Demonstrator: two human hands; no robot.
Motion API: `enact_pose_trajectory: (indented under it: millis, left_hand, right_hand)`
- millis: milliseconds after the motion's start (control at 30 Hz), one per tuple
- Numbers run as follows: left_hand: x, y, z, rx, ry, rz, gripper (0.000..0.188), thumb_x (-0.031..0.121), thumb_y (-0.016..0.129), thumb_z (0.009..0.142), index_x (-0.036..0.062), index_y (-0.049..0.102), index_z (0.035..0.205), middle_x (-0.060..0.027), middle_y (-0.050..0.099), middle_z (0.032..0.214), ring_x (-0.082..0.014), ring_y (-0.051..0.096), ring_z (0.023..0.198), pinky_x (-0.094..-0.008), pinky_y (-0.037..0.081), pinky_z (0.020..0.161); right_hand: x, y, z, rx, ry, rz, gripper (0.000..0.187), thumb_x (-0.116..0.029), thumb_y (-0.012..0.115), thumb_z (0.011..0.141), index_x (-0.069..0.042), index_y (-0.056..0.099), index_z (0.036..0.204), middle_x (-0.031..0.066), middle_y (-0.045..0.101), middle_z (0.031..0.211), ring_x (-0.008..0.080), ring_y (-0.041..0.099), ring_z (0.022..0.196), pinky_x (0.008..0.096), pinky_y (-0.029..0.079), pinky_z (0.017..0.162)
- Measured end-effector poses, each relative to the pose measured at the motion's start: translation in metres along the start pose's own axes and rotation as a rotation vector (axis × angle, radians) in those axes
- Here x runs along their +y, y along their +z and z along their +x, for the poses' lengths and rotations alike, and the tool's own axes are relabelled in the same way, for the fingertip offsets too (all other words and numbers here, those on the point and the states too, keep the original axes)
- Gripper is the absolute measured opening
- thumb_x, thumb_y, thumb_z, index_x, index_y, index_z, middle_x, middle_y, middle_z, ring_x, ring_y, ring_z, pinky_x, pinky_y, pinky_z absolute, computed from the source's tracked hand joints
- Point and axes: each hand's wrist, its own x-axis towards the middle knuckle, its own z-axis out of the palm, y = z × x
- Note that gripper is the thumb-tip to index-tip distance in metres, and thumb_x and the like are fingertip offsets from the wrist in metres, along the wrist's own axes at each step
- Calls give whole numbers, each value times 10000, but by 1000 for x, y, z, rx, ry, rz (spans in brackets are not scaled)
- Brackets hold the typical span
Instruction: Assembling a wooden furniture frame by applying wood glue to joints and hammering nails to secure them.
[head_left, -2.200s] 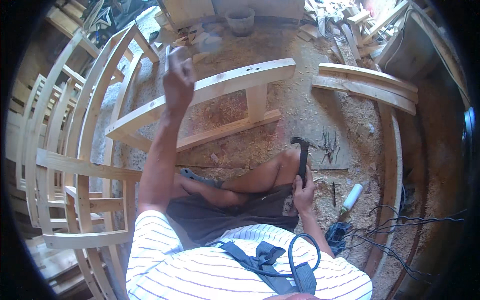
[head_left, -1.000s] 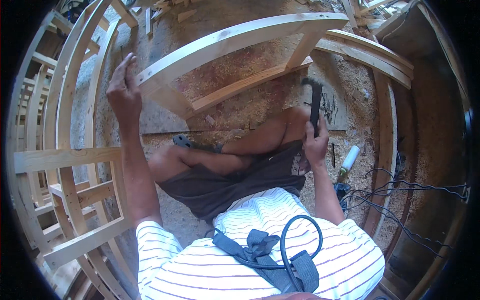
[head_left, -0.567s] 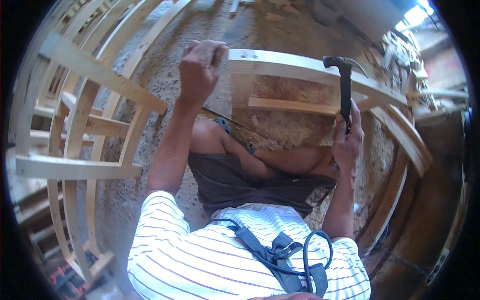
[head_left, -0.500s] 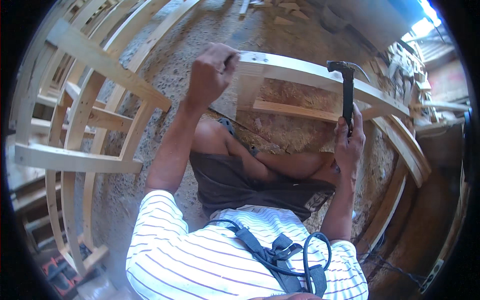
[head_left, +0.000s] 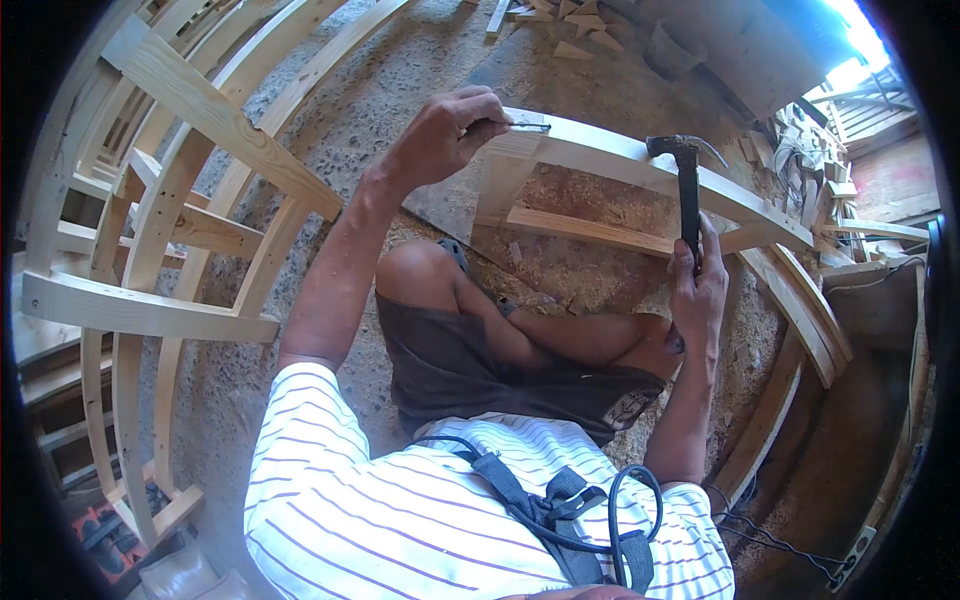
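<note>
A thin nail (head_left: 532, 125) sticks out sideways from the pinched fingers of my left hand (head_left: 450, 130), over the left end of a pale wooden frame (head_left: 600, 140). My left hand is at that end of the frame's top beam. My right hand (head_left: 698, 280) is wrapped round the dark handle of a claw hammer (head_left: 688, 190). The hammer stands upright, its head in front of the beam's right half as seen from here. Whether the head touches the wood, I cannot tell.
Slatted wooden frames (head_left: 150, 220) stack up on the left. Curved wood pieces (head_left: 800, 310) lie at the right, near cables (head_left: 790, 540) and a power strip (head_left: 857, 550). Wood offcuts (head_left: 580, 25) lie at the far side. Sawdust (head_left: 590, 195) covers the floor around my crossed legs.
My left hand has shifted slightly right and lower at the beam's end, and a nail now shows in its fingers. The hammer has moved slightly left and down.
</note>
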Motion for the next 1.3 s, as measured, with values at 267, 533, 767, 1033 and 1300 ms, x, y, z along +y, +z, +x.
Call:
enact_pose_trajectory:
  millis: [267,533,767,1033,1300]
  left_hand:
    - [-4,-5,-1,-43,-41,-50,108,85,718,923,17,648,969,-107,668,888,-266,664,827,-379,533,725]
    - [-7,-9,4,-59,-4,-132,99,77,728,919,5,660,931,-95,649,796,-229,612,716,-363,483,656]
    - [-7,-9,10,-86,-6,-112,112,79,731,913,0,654,924,-111,636,788,-225,597,697,-364,480,649]
    - [-15,-17,7,-100,-25,-32,122,94,738,917,7,654,930,-90,610,793,-185,568,718,-356,470,663]
    - [-15,-14,8,-84,-29,-76,137,95,740,915,-5,648,933,-100,602,783,-190,560,709,-353,464,658]
  right_hand:
    - [3,-7,3,16,-106,22,452,-160,560,1045,-109,487,1488,-20,552,757,44,496,644,223,414,553]
    - [-58,-24,7,-2,-173,175,510,-230,565,1057,-108,428,1533,29,609,777,79,548,571,273,460,499]
    - [-72,9,19,21,-529,-247,606,-65,598,991,-132,400,1560,168,661,791,251,682,702,394,526,619]
    - [-61,-187,51,-61,-3,217,284,-130,656,913,47,605,1129,83,675,836,115,613,669,294,535,631]
    - [20,-7,40,192,-640,-1087,501,-113,487,1023,-55,361,1505,162,669,1002,243,644,921,360,529,742]
